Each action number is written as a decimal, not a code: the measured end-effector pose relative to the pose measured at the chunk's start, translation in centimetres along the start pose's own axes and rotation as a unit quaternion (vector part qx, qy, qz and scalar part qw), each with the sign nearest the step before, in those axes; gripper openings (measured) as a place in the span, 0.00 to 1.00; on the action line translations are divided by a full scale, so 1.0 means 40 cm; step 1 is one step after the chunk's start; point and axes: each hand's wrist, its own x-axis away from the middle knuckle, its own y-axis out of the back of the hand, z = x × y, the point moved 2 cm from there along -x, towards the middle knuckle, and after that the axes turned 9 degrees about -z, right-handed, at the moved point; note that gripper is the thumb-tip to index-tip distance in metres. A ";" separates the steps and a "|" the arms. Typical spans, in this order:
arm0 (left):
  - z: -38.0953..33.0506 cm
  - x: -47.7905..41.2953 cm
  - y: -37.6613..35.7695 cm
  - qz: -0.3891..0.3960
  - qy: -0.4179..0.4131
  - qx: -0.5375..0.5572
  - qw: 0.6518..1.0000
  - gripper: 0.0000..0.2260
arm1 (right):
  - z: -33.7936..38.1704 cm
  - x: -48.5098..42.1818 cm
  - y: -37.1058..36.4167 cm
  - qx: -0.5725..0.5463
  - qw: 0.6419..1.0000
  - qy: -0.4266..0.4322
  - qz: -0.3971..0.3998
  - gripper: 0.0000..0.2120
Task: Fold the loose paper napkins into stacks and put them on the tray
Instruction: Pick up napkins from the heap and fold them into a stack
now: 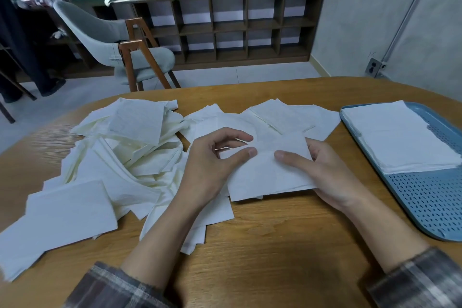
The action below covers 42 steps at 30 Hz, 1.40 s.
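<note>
At frame centre, left grip point(215, 160) and right grip point(325, 172) both pinch one white paper napkin point(270, 177) over the brown wooden table point(275, 245).

Single view from a wide-angle camera worn on the head. It looks forward and down from above the near edge of the table point(275, 245). The left hand point(212, 165) and right hand point(332, 177) are close below it, holding a napkin point(270, 177) at frame centre. The tray point(425, 207) is cut off by the right margin. Beyond the table's far edge the view reaches a chair point(100, 32) and a shelf unit point(225, 27).
</note>
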 end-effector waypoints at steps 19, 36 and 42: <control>0.022 0.005 -0.011 -0.009 -0.043 -0.065 0.997 0.06 | 0.002 0.004 -0.009 0.043 0.997 -0.001 -0.064 0.10; 0.040 -0.004 -0.008 -0.024 -0.036 -0.064 0.997 0.06 | 0.018 0.008 0.006 0.186 0.975 0.120 0.001 0.13; 0.088 -0.021 0.004 -0.009 -0.141 -0.340 0.930 0.17 | 0.002 -0.021 0.061 0.196 0.952 0.145 -0.183 0.17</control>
